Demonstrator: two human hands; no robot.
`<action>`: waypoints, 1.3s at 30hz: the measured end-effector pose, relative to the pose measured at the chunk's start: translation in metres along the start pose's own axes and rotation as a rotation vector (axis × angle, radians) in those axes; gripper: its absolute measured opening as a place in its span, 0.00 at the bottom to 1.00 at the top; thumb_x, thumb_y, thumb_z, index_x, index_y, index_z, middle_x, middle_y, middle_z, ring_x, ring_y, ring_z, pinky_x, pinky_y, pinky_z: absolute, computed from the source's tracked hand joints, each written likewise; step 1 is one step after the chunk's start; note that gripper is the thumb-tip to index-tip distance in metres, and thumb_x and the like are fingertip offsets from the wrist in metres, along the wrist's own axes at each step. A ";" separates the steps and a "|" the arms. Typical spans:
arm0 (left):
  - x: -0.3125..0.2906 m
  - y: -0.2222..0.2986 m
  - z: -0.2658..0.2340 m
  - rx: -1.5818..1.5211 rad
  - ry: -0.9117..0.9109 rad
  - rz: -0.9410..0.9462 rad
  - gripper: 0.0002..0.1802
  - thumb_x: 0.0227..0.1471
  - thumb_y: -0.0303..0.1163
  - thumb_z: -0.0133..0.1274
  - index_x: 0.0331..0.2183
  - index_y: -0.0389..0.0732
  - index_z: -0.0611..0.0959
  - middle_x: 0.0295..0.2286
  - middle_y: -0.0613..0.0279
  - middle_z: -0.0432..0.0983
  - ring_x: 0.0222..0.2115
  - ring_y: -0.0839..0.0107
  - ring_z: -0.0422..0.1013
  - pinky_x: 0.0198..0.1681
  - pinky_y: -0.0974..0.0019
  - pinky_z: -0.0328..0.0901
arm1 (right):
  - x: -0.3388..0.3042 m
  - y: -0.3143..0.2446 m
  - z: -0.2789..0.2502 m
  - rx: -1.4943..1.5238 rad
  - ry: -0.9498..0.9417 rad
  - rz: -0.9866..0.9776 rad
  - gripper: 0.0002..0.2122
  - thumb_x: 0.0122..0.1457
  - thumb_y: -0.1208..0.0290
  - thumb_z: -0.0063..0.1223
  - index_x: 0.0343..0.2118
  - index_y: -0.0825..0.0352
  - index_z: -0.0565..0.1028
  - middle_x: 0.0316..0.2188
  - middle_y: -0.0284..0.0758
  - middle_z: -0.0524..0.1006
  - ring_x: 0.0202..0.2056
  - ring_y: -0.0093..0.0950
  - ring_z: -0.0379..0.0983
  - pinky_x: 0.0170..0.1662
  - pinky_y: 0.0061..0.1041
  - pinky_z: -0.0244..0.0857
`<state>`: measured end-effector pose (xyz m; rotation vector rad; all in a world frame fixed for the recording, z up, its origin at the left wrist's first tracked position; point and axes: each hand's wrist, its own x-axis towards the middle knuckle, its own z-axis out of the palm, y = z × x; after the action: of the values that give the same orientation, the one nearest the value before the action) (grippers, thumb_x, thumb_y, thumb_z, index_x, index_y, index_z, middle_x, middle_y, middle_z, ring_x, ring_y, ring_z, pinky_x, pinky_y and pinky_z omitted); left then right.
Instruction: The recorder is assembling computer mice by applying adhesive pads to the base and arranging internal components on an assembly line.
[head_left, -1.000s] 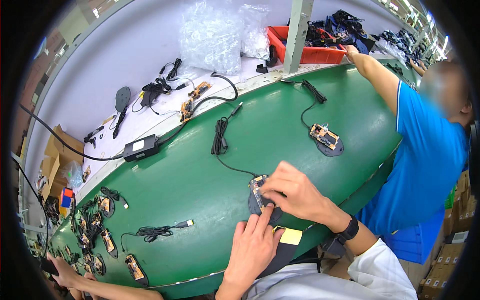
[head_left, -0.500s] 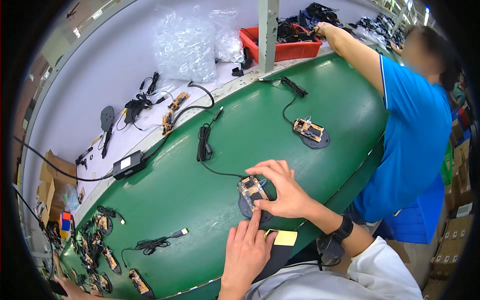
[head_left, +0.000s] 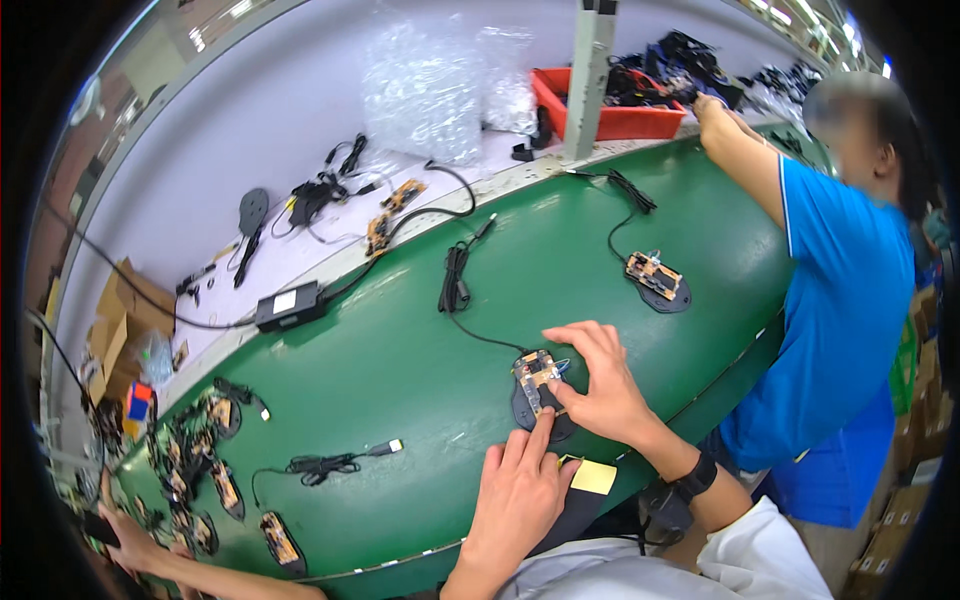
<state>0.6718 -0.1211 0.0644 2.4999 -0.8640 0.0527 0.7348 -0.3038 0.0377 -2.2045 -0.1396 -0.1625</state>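
Note:
A mouse base (head_left: 520, 412) with a tan circuit board (head_left: 536, 372) on it lies on the green work surface. Its black cable (head_left: 455, 285) runs away to the upper left, partly bundled. My left hand (head_left: 520, 485) reaches in from below, its index finger stretched onto the board's near end. Over the board's right side arches my right hand (head_left: 605, 395), fingers apart, thumb tip touching the board near a small blue wire. Its index fingertip is above the far end; contact there is unclear. A yellow slip (head_left: 593, 477) shows beside my left thumb; whether the thumb touches it is unclear.
Another mouse base with board (head_left: 657, 280) lies farther right, and one more (head_left: 282, 540) at lower left near a pile of them (head_left: 180, 480). A co-worker's arm (head_left: 190, 570) enters lower left. A person in blue (head_left: 830, 300) reaches toward a red bin (head_left: 640, 122). A black power adapter (head_left: 290, 305) sits left.
The whole view has shifted, so the scene sits farther right. My right thumb has moved slightly up the board; my left index finger stays on its near end. The lower-left co-worker's arm shows more.

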 end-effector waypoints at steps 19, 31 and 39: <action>-0.083 -0.003 -0.040 -0.697 0.154 -0.070 0.07 0.56 0.29 0.66 0.32 0.36 0.86 0.26 0.61 0.82 0.22 0.63 0.74 0.27 0.63 0.67 | 0.003 -0.021 -0.030 -0.122 0.097 -0.147 0.25 0.49 0.81 0.65 0.53 0.68 0.75 0.53 0.42 0.73 0.57 0.43 0.69 0.61 0.38 0.65; -0.102 -0.015 -0.059 -0.609 0.240 -0.180 0.06 0.50 0.25 0.68 0.28 0.34 0.86 0.22 0.57 0.81 0.19 0.61 0.77 0.23 0.62 0.68 | 0.029 -0.154 -0.033 1.842 -1.415 -0.889 0.34 0.78 0.52 0.34 0.18 0.74 0.75 0.19 0.47 0.73 0.20 0.42 0.73 0.36 0.47 0.73; -0.097 -0.018 -0.057 -0.578 0.338 -0.124 0.09 0.50 0.28 0.70 0.30 0.37 0.85 0.21 0.61 0.79 0.16 0.64 0.70 0.21 0.63 0.62 | -0.002 -0.163 -0.004 1.876 -1.045 -0.563 0.30 0.66 0.45 0.57 0.13 0.65 0.71 0.08 0.27 0.59 0.10 0.24 0.56 0.56 0.64 0.66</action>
<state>0.6121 -0.0270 0.0885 1.9215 -0.4925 0.1549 0.7062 -0.2097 0.1683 -0.1533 -0.9858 0.6092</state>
